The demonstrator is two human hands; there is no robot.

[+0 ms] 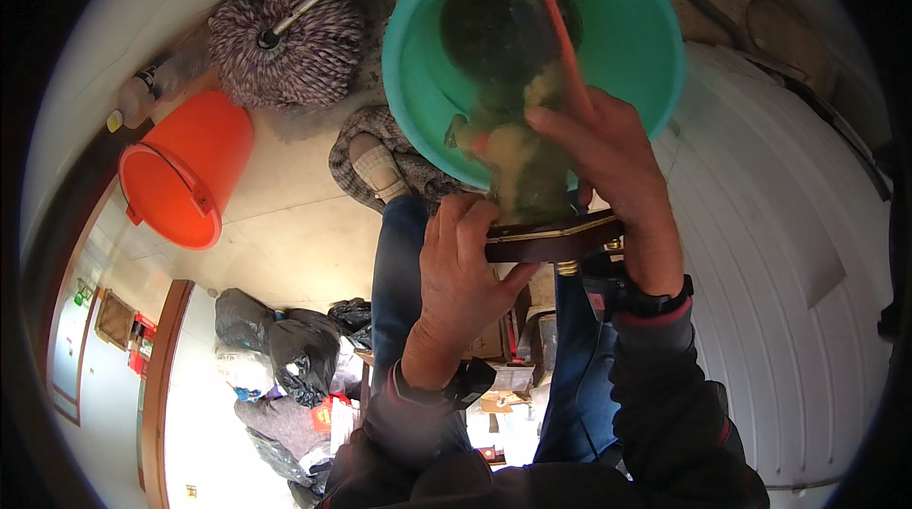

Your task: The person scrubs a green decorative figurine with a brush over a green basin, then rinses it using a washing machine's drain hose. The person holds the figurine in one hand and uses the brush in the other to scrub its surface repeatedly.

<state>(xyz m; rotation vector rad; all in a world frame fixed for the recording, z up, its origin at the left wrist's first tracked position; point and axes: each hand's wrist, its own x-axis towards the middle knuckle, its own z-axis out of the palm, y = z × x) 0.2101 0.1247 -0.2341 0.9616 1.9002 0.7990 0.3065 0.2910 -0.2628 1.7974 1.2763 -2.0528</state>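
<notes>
My left hand (459,259) grips the edge of a dark wooden base (548,238) with gold trim and small gold feet. On the base stands a greenish-tan object (527,167), perhaps a carved figure, blurred. My right hand (616,152) is closed on a long red-edged tool (566,53), blurred; its exact kind cannot be told. The tool points away over a large green plastic tub (620,67), with dark contents (484,31) at its bottom. Both hands are at the tub's near side, above my knees.
At the upper left lie a mop head (285,45) and plastic bottles (149,92). An orange bucket (189,167) is tipped on the tiled floor. A grey patterned cloth (356,131) lies by my shoe. Black bags (306,345) are piled lower left. A white ribbed surface (769,259) fills the right.
</notes>
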